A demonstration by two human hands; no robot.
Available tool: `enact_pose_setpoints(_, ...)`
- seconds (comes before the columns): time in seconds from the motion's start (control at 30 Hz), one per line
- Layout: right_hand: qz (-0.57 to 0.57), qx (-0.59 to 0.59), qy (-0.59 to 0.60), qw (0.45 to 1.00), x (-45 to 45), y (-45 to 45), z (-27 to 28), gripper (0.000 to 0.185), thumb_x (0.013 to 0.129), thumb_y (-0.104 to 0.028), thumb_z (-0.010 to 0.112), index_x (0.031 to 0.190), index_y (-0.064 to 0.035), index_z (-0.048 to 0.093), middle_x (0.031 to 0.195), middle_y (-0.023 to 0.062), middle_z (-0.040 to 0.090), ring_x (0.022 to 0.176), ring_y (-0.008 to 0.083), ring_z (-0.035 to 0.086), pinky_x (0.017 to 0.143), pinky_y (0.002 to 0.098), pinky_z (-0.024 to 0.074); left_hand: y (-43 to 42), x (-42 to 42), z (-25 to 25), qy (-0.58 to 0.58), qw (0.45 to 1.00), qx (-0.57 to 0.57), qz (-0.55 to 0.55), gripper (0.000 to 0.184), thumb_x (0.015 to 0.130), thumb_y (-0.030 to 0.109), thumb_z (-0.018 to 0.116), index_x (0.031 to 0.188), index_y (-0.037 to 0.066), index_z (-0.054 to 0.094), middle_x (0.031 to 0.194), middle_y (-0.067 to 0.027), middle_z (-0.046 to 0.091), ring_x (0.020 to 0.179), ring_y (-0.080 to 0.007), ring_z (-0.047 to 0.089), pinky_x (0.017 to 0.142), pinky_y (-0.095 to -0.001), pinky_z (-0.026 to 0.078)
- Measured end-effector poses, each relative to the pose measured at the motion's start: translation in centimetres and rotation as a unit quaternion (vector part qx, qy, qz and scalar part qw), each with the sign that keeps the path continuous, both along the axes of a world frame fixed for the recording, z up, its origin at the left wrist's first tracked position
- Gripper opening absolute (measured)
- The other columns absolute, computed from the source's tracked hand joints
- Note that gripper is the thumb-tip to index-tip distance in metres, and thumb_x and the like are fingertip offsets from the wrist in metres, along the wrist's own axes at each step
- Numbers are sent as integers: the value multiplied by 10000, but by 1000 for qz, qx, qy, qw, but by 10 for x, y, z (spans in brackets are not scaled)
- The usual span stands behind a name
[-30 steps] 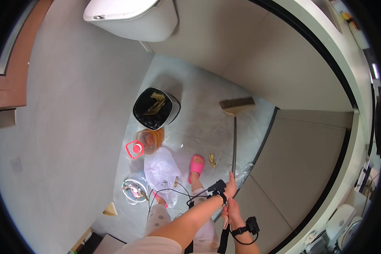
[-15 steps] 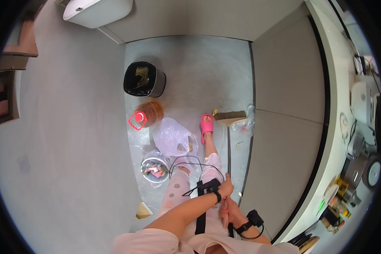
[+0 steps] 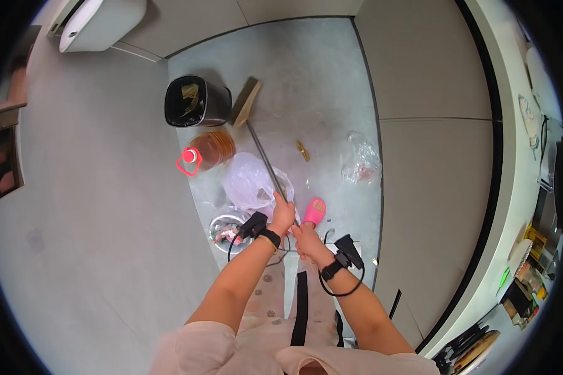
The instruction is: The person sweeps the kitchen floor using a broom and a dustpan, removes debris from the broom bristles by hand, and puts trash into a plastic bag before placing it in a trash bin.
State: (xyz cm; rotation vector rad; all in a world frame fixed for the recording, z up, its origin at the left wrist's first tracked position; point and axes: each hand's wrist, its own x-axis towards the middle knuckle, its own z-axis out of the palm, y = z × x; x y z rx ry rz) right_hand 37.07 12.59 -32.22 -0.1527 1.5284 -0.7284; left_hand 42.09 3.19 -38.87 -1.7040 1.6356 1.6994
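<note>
Both of my hands hold the long dark handle of a broom (image 3: 264, 154). My left hand (image 3: 283, 213) is closed round the handle higher up. Just below it, my right hand (image 3: 307, 240) wraps the handle nearer my body. The broom's head (image 3: 248, 104) is tilted on the floor beside a black trash bin (image 3: 217, 104). Out on the floor lie a small yellowish-brown scrap (image 3: 303, 150) and a crumpled clear plastic bag (image 3: 360, 160). A black strap device sits on each wrist.
A large bottle of amber liquid (image 3: 216, 150) with a red cap, a white plastic bag (image 3: 250, 181) and a small lined bin of rubbish (image 3: 228, 234) stand along the left wall. Grey cabinets (image 3: 431, 187) and a cluttered counter are on the right. My pink shoe (image 3: 316, 212) is near the handle.
The broom head has swung from beside the clear plastic on the right to the black bin on the left. Both hands have moved forward and left with the handle; the view has shifted.
</note>
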Motion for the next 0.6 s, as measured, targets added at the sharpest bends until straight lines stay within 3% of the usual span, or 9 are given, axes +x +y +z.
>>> enact_pose_setpoints(0.1,53,-96,106,988,5,73,-15,263,816,-307,407,805,-46,386,450,46,377,307,141,365,281,278,299,67,1,-17,-44,997,-46,-44,606,771,77,388,1210,-96,7,791,-283,515,671,-387,529,594,-411,421)
enact_pose_setpoints(0.13,56,-98,119,987,10,121,-14,250,815,-304,409,786,-57,391,445,40,368,298,137,351,276,279,290,103,-1,-10,-28,998,15,-50,622,773,97,385,1213,-90,-14,805,-286,517,692,-392,529,620,-417,417)
enact_pose_setpoints(0.2,-91,248,-72,962,-8,132,61,236,822,-311,391,760,-84,414,438,19,350,293,127,331,266,276,270,174,-4,4,-4,989,136,-64,656,777,137,379,1218,-78,-56,834,-291,520,734,-402,529,673,-428,410)
enact_pose_setpoints(0.27,-27,165,21,986,0,210,60,246,829,-300,375,758,-66,400,442,27,348,293,129,332,261,281,281,217,-22,42,4,980,181,-84,657,773,175,385,1222,-77,-22,786,-308,519,725,-405,529,654,-431,412)
enact_pose_setpoints(0.3,-102,306,-44,945,-21,175,119,241,830,-289,373,754,-61,391,446,32,351,292,129,328,259,282,283,236,-27,52,18,975,195,-101,665,771,177,390,1220,-79,-27,761,-310,520,712,-406,530,637,-431,415)
enact_pose_setpoints(0.33,-100,303,-42,947,-25,174,140,241,830,-289,373,754,-61,391,446,32,351,292,129,328,259,282,283,247,-31,65,36,972,210,-102,669,771,179,394,1223,-76,-29,751,-300,525,710,-406,529,636,-432,413)
enact_pose_setpoints(0.5,-164,302,-45,938,-20,166,190,213,838,-246,366,748,-54,366,457,44,357,298,139,358,263,281,295,225,-30,133,99,978,175,-62,679,773,175,424,1230,-62,-18,690,-288,518,642,-405,522,563,-440,400)
enact_pose_setpoints(0.57,-101,248,2,963,-21,150,171,214,837,-238,369,754,-44,406,448,42,381,307,147,385,282,283,309,185,-32,130,83,974,211,-13,689,774,168,434,1231,-61,-27,664,-293,505,615,-407,517,532,-440,390)
enact_pose_setpoints(0.6,-52,202,40,977,-26,140,151,217,836,-236,370,760,-41,424,446,41,392,308,147,387,289,282,313,174,-33,100,96,987,126,-31,691,772,165,431,1228,-65,-34,666,-290,507,612,-408,517,529,-439,392)
